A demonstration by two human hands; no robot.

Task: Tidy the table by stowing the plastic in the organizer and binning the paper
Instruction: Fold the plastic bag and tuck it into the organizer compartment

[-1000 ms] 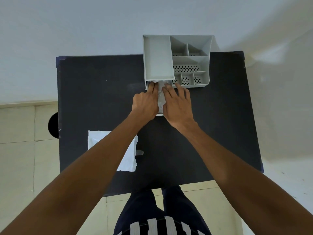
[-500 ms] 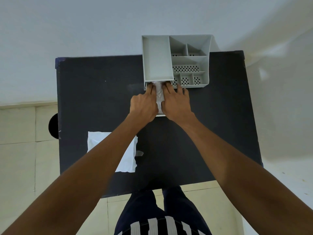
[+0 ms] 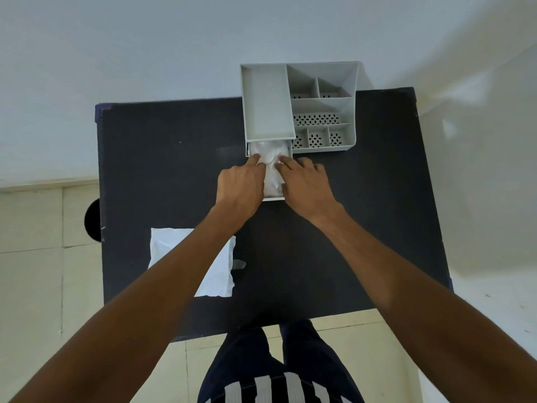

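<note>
While your left hand (image 3: 239, 186) and right hand (image 3: 306, 187) sit side by side, fingers spread, both press the crumpled clear plastic (image 3: 271, 164) between them into the pulled-out drawer (image 3: 273, 198) of the grey plastic organizer (image 3: 353, 117) just beyond your fingertips. Under your left forearm lies the white paper sheet (image 3: 165, 245) on the black table (image 3: 162, 158).

A black table (image 3: 174, 170) is seen from above, set on a pale tiled floor (image 3: 35, 271). A grey organizer (image 3: 353, 112) is parked at the far edge, its lower drawer (image 3: 273, 198) pulled out toward the near side — crinkly plastic (image 3: 268, 154) is stuffed in it. A white sheet of paper (image 3: 220, 274) is laid flat near the front left — well apart from the organizer.
</note>
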